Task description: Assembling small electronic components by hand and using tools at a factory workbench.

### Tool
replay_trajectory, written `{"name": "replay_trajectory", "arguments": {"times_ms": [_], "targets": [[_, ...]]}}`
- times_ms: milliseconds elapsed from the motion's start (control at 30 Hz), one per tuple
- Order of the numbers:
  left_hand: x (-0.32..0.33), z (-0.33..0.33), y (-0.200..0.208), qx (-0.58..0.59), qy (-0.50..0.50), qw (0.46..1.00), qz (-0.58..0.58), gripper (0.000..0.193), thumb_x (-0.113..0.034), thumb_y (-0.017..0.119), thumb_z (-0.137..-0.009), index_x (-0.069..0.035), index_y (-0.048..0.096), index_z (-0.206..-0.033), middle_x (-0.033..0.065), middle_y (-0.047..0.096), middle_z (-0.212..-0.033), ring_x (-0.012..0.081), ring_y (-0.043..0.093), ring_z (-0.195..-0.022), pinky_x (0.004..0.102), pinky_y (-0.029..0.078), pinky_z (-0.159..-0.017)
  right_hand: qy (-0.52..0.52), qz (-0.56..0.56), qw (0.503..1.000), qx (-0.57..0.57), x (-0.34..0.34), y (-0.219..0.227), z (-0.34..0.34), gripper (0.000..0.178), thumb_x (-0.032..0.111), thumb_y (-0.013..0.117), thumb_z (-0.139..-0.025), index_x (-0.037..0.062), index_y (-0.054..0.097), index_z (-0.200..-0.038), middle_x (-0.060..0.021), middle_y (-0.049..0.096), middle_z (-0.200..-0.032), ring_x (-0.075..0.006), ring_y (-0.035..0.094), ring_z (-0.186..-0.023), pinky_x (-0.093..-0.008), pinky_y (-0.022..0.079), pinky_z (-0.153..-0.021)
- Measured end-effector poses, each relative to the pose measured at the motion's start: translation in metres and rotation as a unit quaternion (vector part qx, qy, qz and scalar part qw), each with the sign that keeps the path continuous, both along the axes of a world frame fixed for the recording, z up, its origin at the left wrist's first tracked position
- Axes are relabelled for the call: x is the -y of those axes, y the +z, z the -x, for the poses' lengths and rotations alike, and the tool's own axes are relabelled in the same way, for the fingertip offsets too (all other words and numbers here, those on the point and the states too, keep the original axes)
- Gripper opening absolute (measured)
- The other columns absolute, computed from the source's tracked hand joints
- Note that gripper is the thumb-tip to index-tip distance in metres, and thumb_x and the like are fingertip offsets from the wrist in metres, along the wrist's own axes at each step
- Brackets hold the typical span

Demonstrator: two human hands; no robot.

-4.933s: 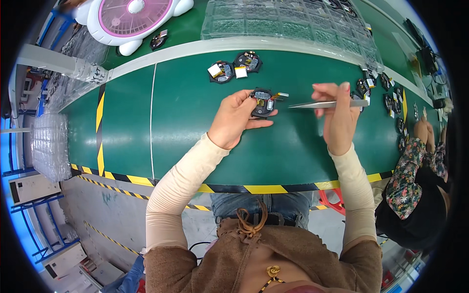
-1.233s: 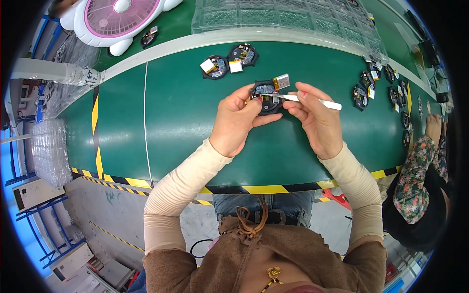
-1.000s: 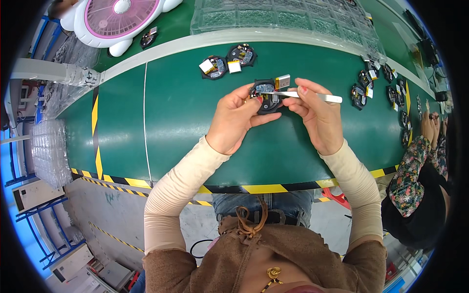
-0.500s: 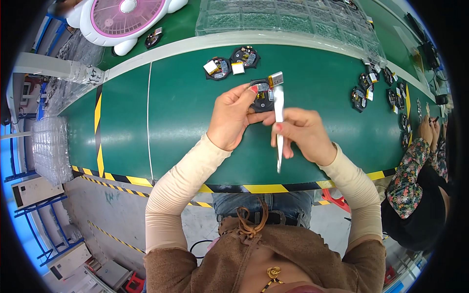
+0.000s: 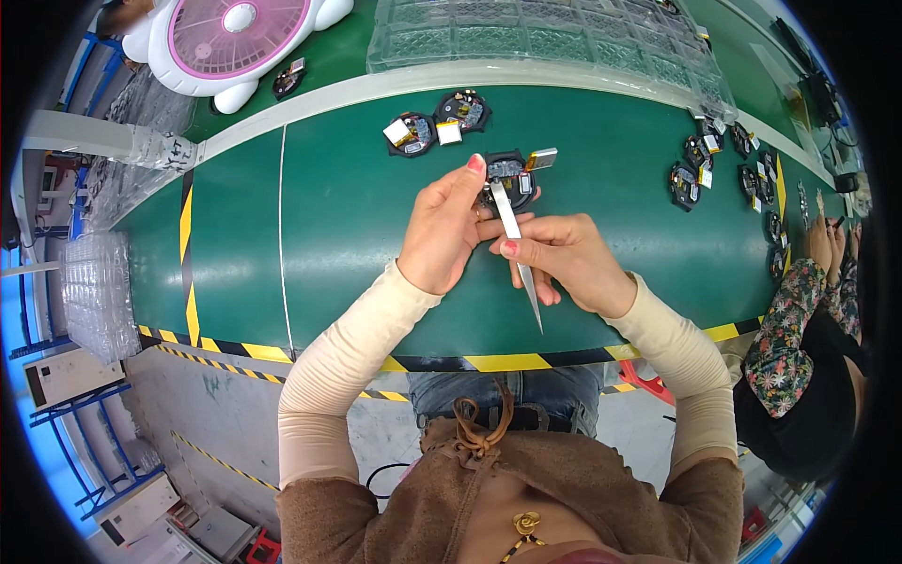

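Note:
My left hand (image 5: 447, 221) grips the edge of a round black device housing (image 5: 521, 201), thumb on its left rim and fingers beneath. A circuit board shows inside the housing, and a small silver battery (image 5: 543, 159) sticks out at its upper right. In my right hand (image 5: 575, 263), pinched between thumb and fingers, are slim metal tweezers (image 5: 508, 218). Their broad end rests over the board near its left side, while the pointed end slants down toward me. Just beyond lie two more open round housings (image 5: 410, 134), (image 5: 462, 111) with loose pale batteries.
More round housings (image 5: 685, 186) lie in a group at the right of the green table (image 5: 376, 310). Clear plastic trays (image 5: 526, 42) and a pink-and-white fan (image 5: 240, 38) stand beyond the pale rail. A co-worker's flowered sleeve (image 5: 787, 324) is at far right.
The tweezers have swung from upright beside the battery to a slant, their broad end now over the board. The battery has tipped right, and my left thumb has moved to the housing's rim.

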State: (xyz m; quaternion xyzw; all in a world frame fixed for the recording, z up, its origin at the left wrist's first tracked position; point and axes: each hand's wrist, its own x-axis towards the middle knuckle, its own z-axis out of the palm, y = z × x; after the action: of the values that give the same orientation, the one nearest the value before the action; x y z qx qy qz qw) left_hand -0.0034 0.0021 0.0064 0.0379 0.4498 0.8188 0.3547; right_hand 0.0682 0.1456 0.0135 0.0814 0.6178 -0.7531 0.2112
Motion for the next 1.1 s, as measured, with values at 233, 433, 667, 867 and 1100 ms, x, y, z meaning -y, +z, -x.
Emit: {"name": "replay_trajectory", "arguments": {"times_ms": [233,433,667,867,1100], "targets": [[0.0,-0.001,-0.005,-0.024,-0.023,0.999,0.018,0.033,-0.025,0.038,-0.094,0.003,0.052,-0.105,0.0091,0.059,-0.092,0.0158,0.059,-0.078,0.0291,0.05,-0.072,-0.019,-0.025,0.999,-0.036,0.003,-0.011,-0.002,0.018,0.016,0.055,-0.086,-0.0006,0.061,-0.084,-0.0048,0.057,-0.061,-0.0069,0.047,-0.037,-0.0188,0.033,-0.033],[0.002,0.007,-0.006,-0.021,0.014,1.0,0.003,0.032,-0.023,0.039,-0.094,0.003,0.052,-0.107,0.0099,0.059,-0.096,0.0169,0.06,-0.083,0.03,0.051,-0.077,-0.016,-0.22,0.966,-0.133,-0.005,-0.006,0.0,0.012,0.009,0.055,-0.084,0.0023,0.058,-0.092,-0.0048,0.059,-0.066,-0.0096,0.053,-0.048,-0.024,0.04,-0.042],[0.003,0.004,-0.009,-0.071,0.016,0.993,0.092,0.035,-0.022,0.043,-0.092,0.002,0.047,-0.117,0.0125,0.056,-0.103,0.0205,0.06,-0.087,0.0307,0.052,-0.075,-0.113,-0.643,0.665,-0.363,-0.033,-0.014,-0.007,0.022,0.013,0.064,-0.074,0.0079,0.06,-0.095,-0.0107,0.061,-0.077,-0.0269,0.059,-0.061,-0.0332,0.046,-0.051],[0.003,0.003,-0.007,-0.067,0.053,0.994,0.062,0.029,-0.019,0.043,-0.092,0.001,0.049,-0.112,0.0079,0.056,-0.087,0.0144,0.058,-0.071,0.026,0.051,-0.062,-0.165,-0.646,0.643,-0.377,-0.039,0.004,0.024,0.022,0.02,0.063,-0.076,0.0061,0.061,-0.093,-0.01,0.058,-0.072,-0.025,0.058,-0.057,-0.0325,0.043,-0.049],[0.01,0.015,-0.015,-0.163,0.234,0.957,0.049,0.019,-0.012,0.044,-0.091,-0.003,0.054,-0.104,0.0016,0.052,-0.076,0.0053,0.045,-0.054,0.0199,0.039,-0.046,-0.12,-0.647,0.678,-0.327,0.003,-0.018,0.114,0.032,0.032,0.065,-0.074,0.0027,0.06,-0.086,-0.0128,0.058,-0.073,-0.0295,0.056,-0.06,-0.0359,0.044,-0.056]]}}
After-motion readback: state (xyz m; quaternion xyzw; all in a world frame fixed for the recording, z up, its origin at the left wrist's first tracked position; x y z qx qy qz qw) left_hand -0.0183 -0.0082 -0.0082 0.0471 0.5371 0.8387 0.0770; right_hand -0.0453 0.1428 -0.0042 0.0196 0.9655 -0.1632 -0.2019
